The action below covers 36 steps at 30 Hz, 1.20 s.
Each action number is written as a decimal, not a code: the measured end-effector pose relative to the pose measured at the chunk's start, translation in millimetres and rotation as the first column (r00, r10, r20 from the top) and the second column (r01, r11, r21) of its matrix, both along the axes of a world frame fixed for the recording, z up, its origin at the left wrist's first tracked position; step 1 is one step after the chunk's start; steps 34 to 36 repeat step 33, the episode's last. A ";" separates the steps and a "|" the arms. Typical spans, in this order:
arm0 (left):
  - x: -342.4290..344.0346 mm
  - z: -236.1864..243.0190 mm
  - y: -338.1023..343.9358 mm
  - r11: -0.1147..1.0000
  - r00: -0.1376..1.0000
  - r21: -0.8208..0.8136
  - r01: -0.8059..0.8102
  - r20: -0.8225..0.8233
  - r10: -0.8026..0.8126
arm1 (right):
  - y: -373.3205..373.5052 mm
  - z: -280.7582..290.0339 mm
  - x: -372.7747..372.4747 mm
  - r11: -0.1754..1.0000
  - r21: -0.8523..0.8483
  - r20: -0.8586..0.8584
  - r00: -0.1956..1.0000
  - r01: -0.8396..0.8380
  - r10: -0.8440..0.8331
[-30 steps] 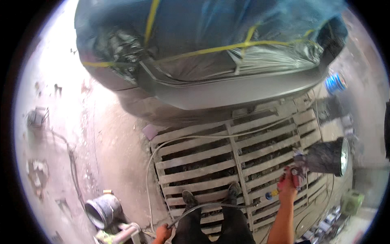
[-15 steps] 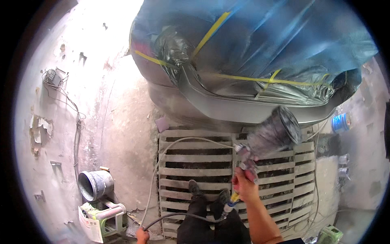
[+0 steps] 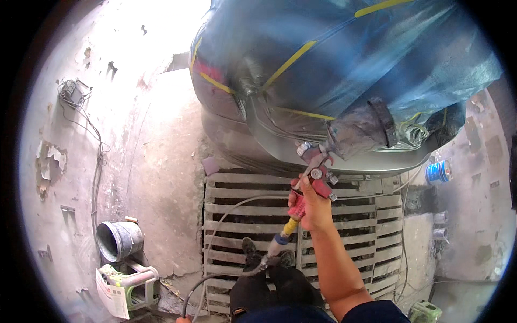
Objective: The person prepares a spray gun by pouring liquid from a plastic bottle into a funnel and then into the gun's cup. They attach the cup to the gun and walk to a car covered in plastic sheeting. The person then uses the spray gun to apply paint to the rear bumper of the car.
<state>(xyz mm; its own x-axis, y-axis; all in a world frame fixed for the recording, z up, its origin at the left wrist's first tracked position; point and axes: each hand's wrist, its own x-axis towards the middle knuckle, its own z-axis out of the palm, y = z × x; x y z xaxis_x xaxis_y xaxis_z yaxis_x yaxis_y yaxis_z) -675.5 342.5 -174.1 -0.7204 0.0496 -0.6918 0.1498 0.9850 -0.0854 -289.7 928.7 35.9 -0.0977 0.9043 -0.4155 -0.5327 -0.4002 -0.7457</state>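
Note:
My right hand (image 3: pixel 314 209) is closed round the red grip of a paint spray gun (image 3: pixel 313 167), raised in front of the car's grey bumper (image 3: pixel 344 156). The gun's dark, paint-smeared cup (image 3: pixel 360 132) tilts up to the right. From the yellow and blue fitting under the grip, a dark air hose (image 3: pixel 215 275) curves down to the left. At the lower edge, only a sliver of my left hand (image 3: pixel 183 320) shows, wrapped on that hose; most of its fingers are cut off. Blue plastic sheeting (image 3: pixel 344 64) with yellow tape covers the car above the bumper.
Underfoot lies a slatted floor grate (image 3: pixel 253 210), with a pale hose across it. A grey bucket (image 3: pixel 121 240) lies tipped above a green-and-white stand (image 3: pixel 137 285) at left. A blue can (image 3: pixel 439 172) stands by the right wall. Cables run along the left wall (image 3: pixel 70 161).
My right hand has raised the spray gun up and to the left across the bumper. My left hand has slid down, nearly out of view. The view has shifted slightly.

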 end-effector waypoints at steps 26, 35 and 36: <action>17.3 9.3 1.9 0.924 0.903 0.047 -0.380 0.237 0.359 | 12.0 15.9 -59.2 0.998 0.058 -0.066 0.997 0.035 -0.031; -2.3 -8.0 -26.8 0.874 0.824 -0.025 -0.485 0.322 0.466 | 9.5 -17.0 -55.1 0.998 -0.048 -0.151 0.987 0.052 -0.058; -2.3 -8.0 -26.8 0.874 0.824 -0.025 -0.485 0.322 0.466 | 9.5 -17.0 -55.1 0.998 -0.048 -0.151 0.987 0.052 -0.058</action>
